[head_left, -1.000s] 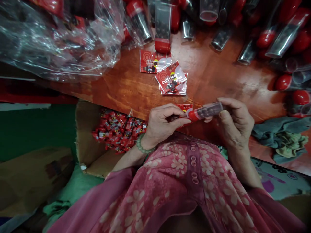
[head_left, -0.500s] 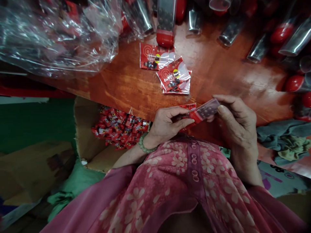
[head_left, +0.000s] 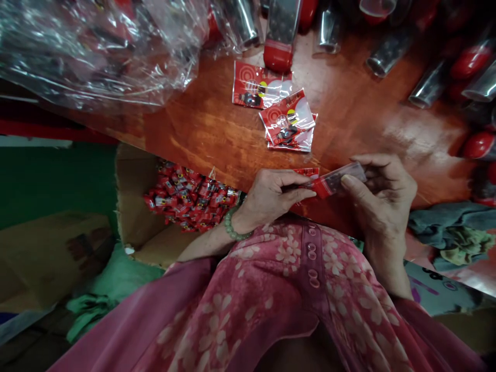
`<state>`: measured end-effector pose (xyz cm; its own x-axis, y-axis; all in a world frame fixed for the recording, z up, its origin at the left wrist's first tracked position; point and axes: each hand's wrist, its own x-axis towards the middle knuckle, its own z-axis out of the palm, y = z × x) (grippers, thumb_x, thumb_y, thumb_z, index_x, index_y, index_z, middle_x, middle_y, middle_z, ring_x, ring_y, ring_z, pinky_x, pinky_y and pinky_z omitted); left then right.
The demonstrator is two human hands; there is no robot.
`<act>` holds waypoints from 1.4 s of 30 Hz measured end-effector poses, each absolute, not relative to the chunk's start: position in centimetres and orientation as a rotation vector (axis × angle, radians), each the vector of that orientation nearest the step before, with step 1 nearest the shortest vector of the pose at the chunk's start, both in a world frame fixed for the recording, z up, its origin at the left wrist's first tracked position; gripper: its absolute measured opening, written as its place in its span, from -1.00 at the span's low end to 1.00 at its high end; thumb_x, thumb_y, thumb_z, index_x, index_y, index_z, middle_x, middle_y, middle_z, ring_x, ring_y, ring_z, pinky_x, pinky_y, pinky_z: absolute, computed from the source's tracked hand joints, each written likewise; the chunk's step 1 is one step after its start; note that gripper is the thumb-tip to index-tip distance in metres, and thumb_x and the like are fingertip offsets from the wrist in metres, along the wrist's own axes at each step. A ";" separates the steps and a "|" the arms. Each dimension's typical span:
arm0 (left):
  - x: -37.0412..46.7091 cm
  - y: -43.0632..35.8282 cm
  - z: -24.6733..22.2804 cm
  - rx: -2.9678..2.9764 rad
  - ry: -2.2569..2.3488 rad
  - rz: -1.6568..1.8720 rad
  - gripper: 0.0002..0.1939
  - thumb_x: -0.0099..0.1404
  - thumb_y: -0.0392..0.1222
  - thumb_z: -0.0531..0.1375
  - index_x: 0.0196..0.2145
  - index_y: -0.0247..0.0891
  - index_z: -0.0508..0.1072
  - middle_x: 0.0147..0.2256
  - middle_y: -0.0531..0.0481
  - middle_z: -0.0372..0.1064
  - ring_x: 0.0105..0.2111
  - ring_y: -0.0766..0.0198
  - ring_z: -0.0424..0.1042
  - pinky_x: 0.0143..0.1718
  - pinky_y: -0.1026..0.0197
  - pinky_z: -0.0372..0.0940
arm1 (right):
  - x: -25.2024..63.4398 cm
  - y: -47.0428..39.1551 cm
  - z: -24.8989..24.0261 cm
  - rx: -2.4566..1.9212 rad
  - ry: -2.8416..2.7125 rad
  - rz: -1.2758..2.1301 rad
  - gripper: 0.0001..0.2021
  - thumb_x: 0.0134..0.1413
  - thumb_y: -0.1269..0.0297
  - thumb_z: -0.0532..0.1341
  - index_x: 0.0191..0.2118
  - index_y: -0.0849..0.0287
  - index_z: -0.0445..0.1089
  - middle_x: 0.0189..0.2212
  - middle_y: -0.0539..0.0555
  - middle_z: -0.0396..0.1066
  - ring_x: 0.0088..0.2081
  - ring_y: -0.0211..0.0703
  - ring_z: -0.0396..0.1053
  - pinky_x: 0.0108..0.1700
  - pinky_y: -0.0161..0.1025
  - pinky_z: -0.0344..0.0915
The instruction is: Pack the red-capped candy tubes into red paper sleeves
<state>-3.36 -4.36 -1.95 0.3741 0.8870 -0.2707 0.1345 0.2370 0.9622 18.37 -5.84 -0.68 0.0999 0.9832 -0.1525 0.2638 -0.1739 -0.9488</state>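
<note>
Between my hands, just above the table edge, lies a clear plastic tube (head_left: 336, 181) with a red end and dark beads inside. My left hand (head_left: 273, 196) pinches the red end between thumb and fingers. Around the clear end my right hand (head_left: 382, 191) is closed, its thumb pressed on the side. A red printed packet (head_left: 308, 171) shows partly behind the left fingers; I cannot tell whether the hand touches it. Farther up the table, several flat red printed packets (head_left: 287, 118) overlap in a small pile.
Across the back and right of the wooden table (head_left: 217, 134) are several bead-filled tubes (head_left: 281, 33) with red caps. A large clear plastic bag (head_left: 101, 57) covers the left. Below it, a cardboard box (head_left: 135, 206) holds many red packets (head_left: 194, 199). Crumpled cloths (head_left: 453, 227) lie right.
The view has shifted a little, so the table things appear farther right. My right thumb has come down farther along the tube, which my left hand still pinches at the red end.
</note>
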 end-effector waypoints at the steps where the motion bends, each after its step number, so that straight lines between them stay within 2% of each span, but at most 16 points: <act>1: -3.3 -4.3 -2.0 1.230 1.075 0.685 -0.79 0.24 -0.09 0.42 -0.25 -0.27 0.70 -0.25 -0.08 0.68 -0.32 0.25 0.62 -0.24 0.30 0.46 | 18.5 -5.9 -0.7 -1.577 -1.258 1.126 -0.71 0.05 0.21 0.48 -0.09 -0.04 0.55 -0.38 -0.09 0.47 -0.49 -0.33 0.37 -0.51 -0.37 0.31; 8: -3.2 -3.9 -1.8 1.176 0.975 0.634 -0.78 0.25 -0.05 0.41 -0.26 -0.26 0.70 -0.25 -0.06 0.67 -0.31 0.27 0.62 -0.21 0.31 0.46 | 18.9 -5.8 -1.2 -1.531 -1.278 1.123 -0.73 0.01 0.21 0.49 -0.12 -0.09 0.62 -0.45 -0.12 0.42 -0.51 -0.36 0.30 -0.50 -0.35 0.18; 14: -3.2 -3.7 -1.7 1.199 0.974 0.614 -0.83 0.27 -0.15 0.38 -0.23 -0.29 0.68 -0.30 -0.03 0.66 -0.37 0.31 0.57 -0.27 0.32 0.42 | 18.8 -5.6 -1.1 -1.527 -1.312 1.123 -0.72 0.01 0.22 0.48 -0.10 -0.08 0.61 -0.42 -0.10 0.46 -0.48 -0.34 0.35 -0.45 -0.33 0.29; 20: -2.7 -4.2 -1.5 1.334 1.014 0.687 -0.82 0.33 -0.14 0.32 -0.22 -0.30 0.66 -0.27 -0.08 0.65 -0.32 0.28 0.58 -0.21 0.27 0.41 | 18.1 -5.3 -0.4 -1.551 -1.359 1.076 -0.71 0.04 0.27 0.47 -0.08 -0.12 0.61 -0.38 -0.09 0.47 -0.42 -0.33 0.39 -0.37 -0.31 0.37; 25: -2.5 -4.1 -1.2 1.279 1.000 0.701 -0.75 0.35 -0.05 0.31 -0.24 -0.32 0.64 -0.33 -0.06 0.63 -0.38 0.32 0.53 -0.29 0.29 0.37 | 18.2 -5.4 -1.3 -1.450 -1.181 1.179 -0.73 0.07 0.23 0.46 -0.08 -0.10 0.61 -0.39 -0.11 0.42 -0.49 -0.38 0.31 -0.50 -0.37 0.26; 31: -2.3 -4.4 0.0 1.306 0.974 0.696 -0.77 0.37 -0.10 0.28 -0.23 -0.36 0.61 -0.34 -0.05 0.58 -0.36 0.31 0.50 -0.27 0.27 0.34 | 18.6 -5.9 -1.5 -1.416 -1.119 1.272 -0.71 0.07 0.25 0.46 -0.06 -0.09 0.59 -0.36 -0.09 0.46 -0.49 -0.35 0.38 -0.49 -0.35 0.36; 35: -2.2 -4.6 0.2 1.253 0.957 0.676 -0.71 0.35 -0.01 0.31 -0.29 -0.34 0.60 -0.39 -0.01 0.53 -0.41 0.35 0.44 -0.35 0.29 0.30 | 18.6 -6.0 -1.4 -1.331 -0.983 1.376 -0.74 0.09 0.23 0.46 -0.07 -0.06 0.59 -0.47 -0.13 0.45 -0.63 -0.42 0.30 -0.60 -0.42 0.32; 38: -2.4 -4.7 -0.1 1.273 0.940 0.629 -0.69 0.33 0.02 0.32 -0.33 -0.33 0.61 -0.45 0.03 0.51 -0.47 0.38 0.38 -0.40 0.32 0.26 | 18.4 -6.4 -1.4 -1.333 -0.960 1.376 -0.73 0.07 0.22 0.47 -0.08 -0.08 0.60 -0.48 -0.14 0.45 -0.63 -0.43 0.32 -0.59 -0.43 0.37; 42: -2.8 -4.9 -0.4 1.318 0.948 0.577 -0.65 0.33 0.08 0.30 -0.33 -0.31 0.63 -0.47 0.04 0.51 -0.47 0.36 0.40 -0.41 0.33 0.25 | 18.3 -6.9 -1.1 -1.333 -0.959 1.357 -0.73 0.07 0.28 0.46 -0.07 -0.06 0.60 -0.47 -0.15 0.48 -0.61 -0.42 0.36 -0.57 -0.43 0.40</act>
